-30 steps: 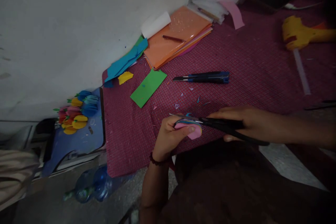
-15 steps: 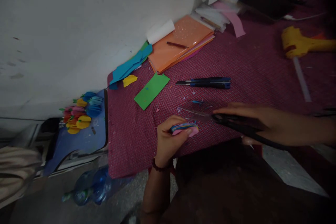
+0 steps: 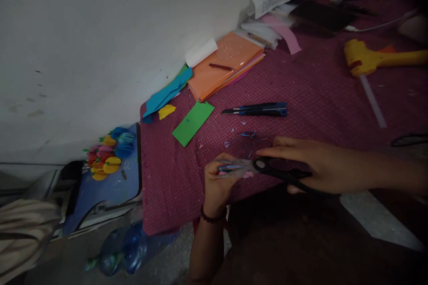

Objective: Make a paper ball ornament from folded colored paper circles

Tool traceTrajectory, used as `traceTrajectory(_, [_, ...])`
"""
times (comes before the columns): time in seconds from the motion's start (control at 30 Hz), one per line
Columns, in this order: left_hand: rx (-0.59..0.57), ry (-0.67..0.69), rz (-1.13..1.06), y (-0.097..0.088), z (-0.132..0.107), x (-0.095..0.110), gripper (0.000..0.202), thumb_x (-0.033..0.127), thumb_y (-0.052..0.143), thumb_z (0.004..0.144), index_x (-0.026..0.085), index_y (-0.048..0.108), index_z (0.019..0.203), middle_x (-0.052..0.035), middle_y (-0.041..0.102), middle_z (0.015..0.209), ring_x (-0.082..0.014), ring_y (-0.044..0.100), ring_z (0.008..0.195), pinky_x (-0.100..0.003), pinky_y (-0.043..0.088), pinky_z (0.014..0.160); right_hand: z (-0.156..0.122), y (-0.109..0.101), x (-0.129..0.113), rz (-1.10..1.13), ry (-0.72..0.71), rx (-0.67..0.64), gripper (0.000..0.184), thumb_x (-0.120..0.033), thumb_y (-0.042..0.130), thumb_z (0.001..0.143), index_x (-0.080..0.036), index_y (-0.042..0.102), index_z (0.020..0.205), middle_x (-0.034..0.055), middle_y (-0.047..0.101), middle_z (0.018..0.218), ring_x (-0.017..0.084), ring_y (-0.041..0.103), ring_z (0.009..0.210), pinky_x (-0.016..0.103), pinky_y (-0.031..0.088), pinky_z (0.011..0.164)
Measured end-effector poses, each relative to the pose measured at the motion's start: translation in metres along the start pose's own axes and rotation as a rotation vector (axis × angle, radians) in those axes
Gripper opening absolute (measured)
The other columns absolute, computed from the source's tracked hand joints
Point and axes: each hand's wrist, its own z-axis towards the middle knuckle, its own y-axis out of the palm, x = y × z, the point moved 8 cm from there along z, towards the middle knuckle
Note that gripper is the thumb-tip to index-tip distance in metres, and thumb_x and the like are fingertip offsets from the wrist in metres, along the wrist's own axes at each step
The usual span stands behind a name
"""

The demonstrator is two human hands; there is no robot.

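Observation:
My left hand (image 3: pixel 216 189) pinches a small stack of coloured paper pieces (image 3: pixel 248 174), pink and blue among them, near the table's front edge. Black-handled scissors (image 3: pixel 260 165) are gripped in my right hand (image 3: pixel 314 167). Their parted blades reach to the left around the stack, close to my left fingers. Just beyond lie small paper scraps (image 3: pixel 247 134). A utility knife (image 3: pixel 256 109) rests farther back, with a green paper strip (image 3: pixel 193 123) to its left.
An orange packet of sheets (image 3: pixel 227 62) and blue paper strips (image 3: pixel 169 91) lie along the wall. At the right lies a yellow glue gun (image 3: pixel 363 58) with a glue stick. Colourful paper ornaments (image 3: pixel 110 151) sit on a blue surface (image 3: pixel 129 187) left of the table.
The scissors have moved left from beside the stack, and their blades now straddle it. My right hand has moved left with them. The whole view has shifted slightly.

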Motion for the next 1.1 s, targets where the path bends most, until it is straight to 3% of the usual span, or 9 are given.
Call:
traceTrajectory(0.37, [0.075,-0.127,-0.032,0.0,-0.008,-0.023,0.032,0.043,0.087,0.063,0.017,0.068,0.065,0.0004,0.064,0.07,-0.0109,0.058,0.066,-0.023,0.05,0.066,-0.002,0.002,0.001,-0.03,-0.044,0.044,0.066,-0.04,0.065,0.086,-0.026,0.046,0.148,0.0122,0.059,0.118,0.026,0.064,0.105,0.037,0.051,0.087])
traceTrajectory(0.5, [0.098,-0.1,-0.028,0.0,-0.007,-0.025,0.034,0.048,0.087,0.061,0.02,0.073,0.075,-0.0003,0.069,0.075,-0.0133,0.062,0.07,-0.027,0.053,0.07,-0.002,0.004,0.004,0.06,-0.093,0.038,0.06,-0.037,0.066,0.087,-0.026,0.051,0.145,0.0114,0.065,0.124,0.026,0.063,0.113,0.036,0.05,0.093])
traceTrajectory(0.7, [0.034,-0.066,0.102,0.0,-0.004,-0.014,0.024,0.042,0.082,0.071,0.022,0.077,0.084,-0.003,0.074,0.084,-0.017,0.067,0.078,-0.03,0.055,0.076,-0.005,-0.004,0.015,0.076,0.017,-0.021,0.062,-0.042,0.065,0.087,-0.022,0.052,0.144,0.0138,0.059,0.137,0.028,0.058,0.124,0.04,0.048,0.101])
traceTrajectory(0.83, [-0.009,0.025,0.24,0.0,-0.001,0.003,0.016,0.029,0.087,0.065,0.021,0.077,0.074,-0.0018,0.072,0.076,-0.0158,0.065,0.073,-0.027,0.052,0.068,-0.014,-0.005,0.016,-0.076,0.026,-0.098,0.067,-0.043,0.063,0.087,-0.025,0.046,0.149,0.0114,0.051,0.148,0.034,0.042,0.14,0.05,0.037,0.113])
traceTrajectory(0.93, [-0.052,0.008,0.279,0.003,0.0,0.004,0.016,0.029,0.088,0.065,0.021,0.077,0.074,-0.002,0.072,0.075,-0.0164,0.064,0.071,-0.028,0.051,0.067,-0.016,-0.001,0.02,-0.118,0.03,-0.133,0.07,-0.045,0.062,0.088,-0.028,0.041,0.152,0.0085,0.046,0.153,0.036,0.035,0.144,0.053,0.036,0.114])
traceTrajectory(1.1, [-0.043,0.004,0.244,0.009,0.0,0.004,0.018,0.034,0.085,0.069,0.02,0.075,0.068,-0.0009,0.068,0.069,-0.0148,0.06,0.069,-0.027,0.049,0.067,-0.01,-0.002,0.011,-0.154,-0.006,-0.102,0.065,-0.044,0.06,0.09,-0.025,0.045,0.15,0.0112,0.057,0.142,0.032,0.051,0.132,0.048,0.044,0.106])
